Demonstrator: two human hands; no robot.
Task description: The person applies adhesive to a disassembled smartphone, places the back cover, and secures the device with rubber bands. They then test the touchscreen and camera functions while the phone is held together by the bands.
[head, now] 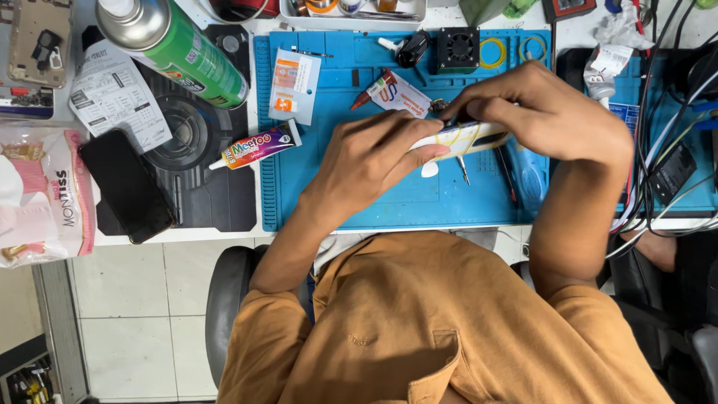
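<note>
Both hands hold a white, flat phone-like device (467, 137) edge-on over the blue work mat (389, 202). Yellow rubber bands wrap around the device. My left hand (370, 161) grips its left end, fingers along the edge. My right hand (542, 112) covers its right end from above. A pair of tweezers (463, 169) and a small white pick (429, 170) lie on the mat just under the device. A red-capped glue tube (389, 93) lies behind my hands.
A purple glue tube (258, 146), a black phone (126, 185), a green spray can (176, 46), a small black fan (458, 49), yellow rubber bands (493, 52), a tissue pack (41, 194) and tangled cables (666, 172) surround the mat.
</note>
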